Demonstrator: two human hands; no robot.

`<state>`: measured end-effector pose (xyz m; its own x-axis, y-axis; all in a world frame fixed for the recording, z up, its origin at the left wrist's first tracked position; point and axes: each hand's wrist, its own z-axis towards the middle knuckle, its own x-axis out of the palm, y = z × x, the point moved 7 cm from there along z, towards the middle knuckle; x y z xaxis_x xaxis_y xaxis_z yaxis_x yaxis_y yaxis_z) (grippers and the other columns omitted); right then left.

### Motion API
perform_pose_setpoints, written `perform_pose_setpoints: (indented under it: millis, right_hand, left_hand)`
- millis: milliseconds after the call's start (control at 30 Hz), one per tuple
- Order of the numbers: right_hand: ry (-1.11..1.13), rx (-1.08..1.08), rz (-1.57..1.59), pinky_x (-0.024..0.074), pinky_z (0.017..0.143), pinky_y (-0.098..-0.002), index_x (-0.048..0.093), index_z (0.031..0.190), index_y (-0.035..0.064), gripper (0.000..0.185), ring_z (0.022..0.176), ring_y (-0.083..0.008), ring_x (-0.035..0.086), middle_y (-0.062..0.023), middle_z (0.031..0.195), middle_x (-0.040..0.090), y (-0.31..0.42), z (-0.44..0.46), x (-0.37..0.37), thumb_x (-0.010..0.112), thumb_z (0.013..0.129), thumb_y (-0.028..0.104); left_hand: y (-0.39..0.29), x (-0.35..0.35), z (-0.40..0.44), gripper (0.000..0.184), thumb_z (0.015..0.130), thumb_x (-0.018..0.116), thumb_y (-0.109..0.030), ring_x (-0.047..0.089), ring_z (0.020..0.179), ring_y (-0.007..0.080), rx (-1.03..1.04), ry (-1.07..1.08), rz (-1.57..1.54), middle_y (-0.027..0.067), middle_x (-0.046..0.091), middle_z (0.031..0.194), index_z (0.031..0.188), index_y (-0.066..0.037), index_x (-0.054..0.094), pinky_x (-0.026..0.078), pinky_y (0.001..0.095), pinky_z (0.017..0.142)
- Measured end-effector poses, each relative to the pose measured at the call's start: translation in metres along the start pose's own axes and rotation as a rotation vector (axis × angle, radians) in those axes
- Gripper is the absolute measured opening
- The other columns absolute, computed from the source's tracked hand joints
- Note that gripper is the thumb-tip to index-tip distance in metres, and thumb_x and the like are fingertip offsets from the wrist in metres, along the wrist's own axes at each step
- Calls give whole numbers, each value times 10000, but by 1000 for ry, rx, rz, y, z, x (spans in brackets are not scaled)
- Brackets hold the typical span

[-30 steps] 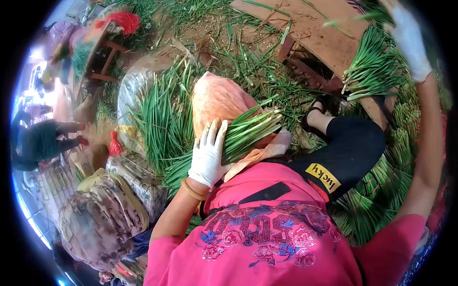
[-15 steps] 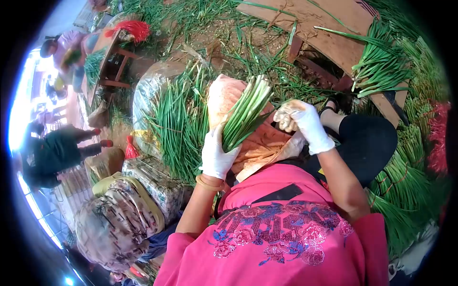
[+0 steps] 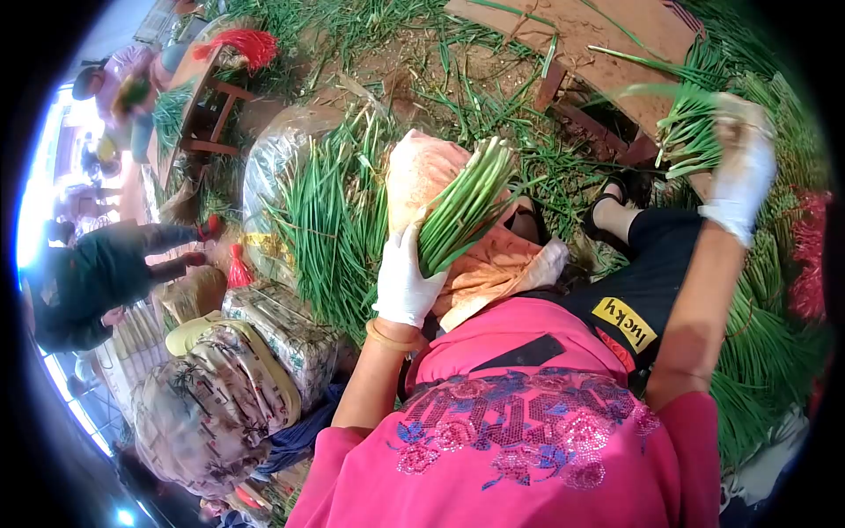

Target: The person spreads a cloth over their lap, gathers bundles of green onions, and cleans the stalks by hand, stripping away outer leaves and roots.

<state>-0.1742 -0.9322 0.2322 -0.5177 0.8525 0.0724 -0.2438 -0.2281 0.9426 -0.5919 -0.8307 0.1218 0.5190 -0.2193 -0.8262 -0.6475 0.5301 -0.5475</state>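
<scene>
My left hand [image 3: 407, 280], in a white glove, is closed around a bunch of green stalks [image 3: 465, 207] with pale cut ends pointing up and away. The bunch leans over an orange-pink cloth [image 3: 497, 273] on my lap. At the far right my right hand [image 3: 742, 163], also gloved, reaches over a loose pile of green stalks [image 3: 691, 136] on the wooden board. Motion smears its fingers, and a blurred green streak runs leftward from near them. Whether they grip anything is unclear.
More stalks [image 3: 330, 220] lie left of my lap against a plastic-wrapped bundle [image 3: 273, 167]. A wooden board [image 3: 572, 44] stands ahead. Tied bundles of stalks [image 3: 761, 370] and red ties [image 3: 808, 255] are at right. A person in a patterned garment [image 3: 207, 405] sits at left; others are farther back.
My right hand has swung from near the held bunch out to the right, over the pile on the board. The left hand keeps its bunch in almost the same place.
</scene>
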Motion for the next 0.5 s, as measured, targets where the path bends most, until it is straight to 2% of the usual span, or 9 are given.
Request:
perform_pose_setpoints:
  millis: [33,100,133,167,233,300,367,467,500]
  right_hand:
    - [-137,-22,2,469,605,-224,633,914,-14,239,645,-120,582,-85,797,648,7,17,-28,547,879,206]
    - [98,46,-300,467,625,-231,630,966,-9,249,676,-115,583,-72,847,644,17,-4,4,571,864,211]
    - [213,84,-449,466,636,-235,628,992,-7,262,691,-113,584,-65,871,642,17,-15,15,582,857,213]
    - [506,241,-597,464,618,-250,623,1030,21,274,720,-100,581,-53,930,631,-33,-24,4,603,835,212]
    - [764,594,-619,477,596,-242,654,961,17,244,664,-112,607,-60,804,658,-73,-90,36,601,810,201]
    - [1049,669,-398,494,567,-255,660,906,-6,228,649,-121,632,-90,778,665,-105,-159,72,609,835,205]
    - [1275,845,-329,476,535,-241,641,925,-8,222,617,-107,613,-71,769,654,-147,-226,89,605,847,196]
    - [1149,1214,2,460,520,-236,587,1053,38,298,575,-107,590,-25,696,614,-133,-257,121,648,826,222]
    - [1108,1218,81,458,560,-238,587,1065,47,318,655,-102,594,-35,781,623,-138,-256,125,665,811,224]
  left_hand:
    - [5,2,2,654,629,734,-121,547,942,350,-42,26,-5,184,535,1079,1204,-8,445,463,370,820]
    - [16,3,7,614,647,720,-116,577,888,330,-125,79,-13,177,566,1029,1191,-4,459,482,349,778]
    - [19,-2,9,543,682,699,-117,610,829,249,-138,9,-48,151,602,971,1165,-1,479,490,305,735]
    - [35,4,11,468,714,686,-104,605,848,184,-293,99,-206,123,619,978,1132,2,505,483,281,739]
    - [57,16,10,419,716,690,-97,590,804,132,-542,186,-977,72,621,935,1092,-3,532,484,258,708]
    - [50,9,2,407,720,666,-160,561,615,109,-718,375,-1171,40,603,827,1079,-15,542,475,228,569]
    - [44,8,-6,421,715,639,-198,558,582,122,-762,493,-1231,48,600,819,1079,-11,542,471,231,540]
    - [33,7,-15,487,695,640,-212,563,630,131,-792,462,-1340,62,598,814,1119,-3,522,471,235,569]
    - [30,8,-18,501,695,642,-215,564,642,133,-803,464,-1370,64,598,817,1130,-2,514,471,235,574]
